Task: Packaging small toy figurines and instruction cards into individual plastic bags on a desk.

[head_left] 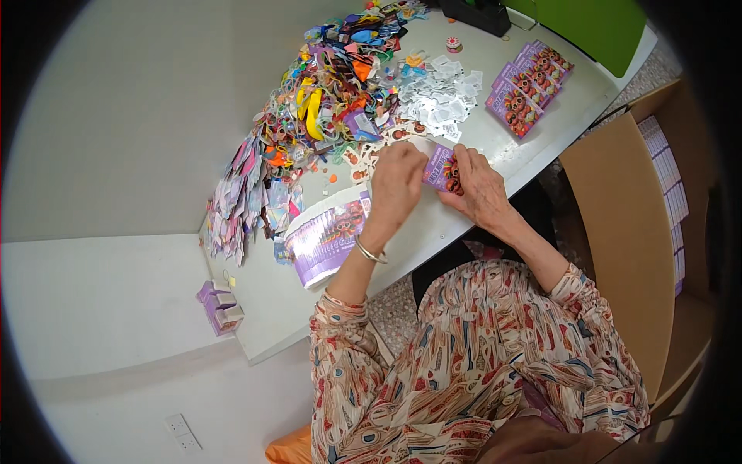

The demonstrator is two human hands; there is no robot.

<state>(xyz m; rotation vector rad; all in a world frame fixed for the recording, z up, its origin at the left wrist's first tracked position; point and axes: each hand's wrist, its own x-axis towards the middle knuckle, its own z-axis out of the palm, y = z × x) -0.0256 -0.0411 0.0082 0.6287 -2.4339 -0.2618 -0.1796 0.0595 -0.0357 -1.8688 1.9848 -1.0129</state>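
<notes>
Above the table's near edge, my right hand grips a small purple carton with a colourful character picture on its front. My left hand, with a bangle at its wrist, is closed at the carton's left end, its fingers curled and bunched. What those fingers pinch, if anything, is hidden. A pale flap shows between the hands. Left of my left forearm lies a row of flat purple cartons, overlapping one another. Small character cutouts lie just beyond my left hand.
A heap of colourful trinkets and shiny packets covers the table's left side. White slips lie beyond my hands. Several filled purple cartons stand at the far right. A large cardboard box holding stacked cartons is at my right.
</notes>
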